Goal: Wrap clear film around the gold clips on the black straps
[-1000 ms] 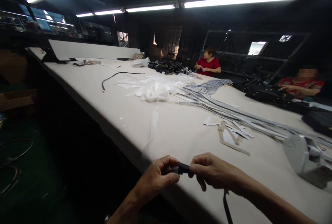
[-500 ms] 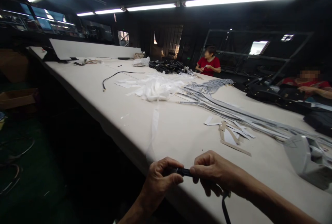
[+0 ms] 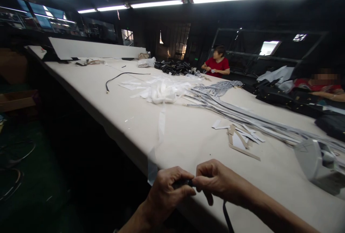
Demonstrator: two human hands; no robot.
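Note:
Near the front edge of the table, my left hand point(image 3: 167, 191) is closed, thumb and fingers pinching one end of a narrow black strap point(image 3: 228, 215). My right hand point(image 3: 214, 178) meets it fingertip to fingertip, pinching the strap at the same spot. Only a small dark bit shows between the fingertips; its detail is too dark to make out. The strap's other part hangs down below my right hand and leaves the view at the bottom. A strip of clear film point(image 3: 152, 166) droops over the table edge just behind my left hand.
On the pale table point(image 3: 188, 136) lie crumpled white film point(image 3: 161, 91), a single dark strap point(image 3: 118, 76), bundled grey straps point(image 3: 242, 118), paper scraps point(image 3: 239, 139) and a grey tape dispenser-like device point(image 3: 318, 164). Black goods point(image 3: 175, 67) are piled near a person in red point(image 3: 218, 65); another person sits at right.
My hands have come closer together, covering most of the black piece that showed between them. The far person's hands have lowered, and pale sheeting now shows near the person at right.

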